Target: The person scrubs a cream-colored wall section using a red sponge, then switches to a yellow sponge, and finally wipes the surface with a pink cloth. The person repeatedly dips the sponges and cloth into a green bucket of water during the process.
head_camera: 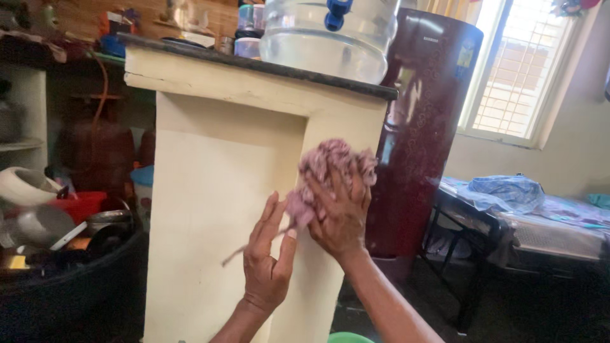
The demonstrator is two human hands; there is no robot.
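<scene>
Right now your right hand (340, 213) bunches the pinkish rag (327, 174) in closed fingers against the cream pillar's (210, 190) front edge, while your left hand (267, 260), fingers spread open, sits just below-left, touching the rag's dangling tail.

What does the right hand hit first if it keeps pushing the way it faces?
The right hand presses a crumpled pinkish cloth toward the cream painted counter pillar. The cloth seems to lie between palm and pillar, so the cloth-covered pillar face comes first; depth is unclear.
</scene>
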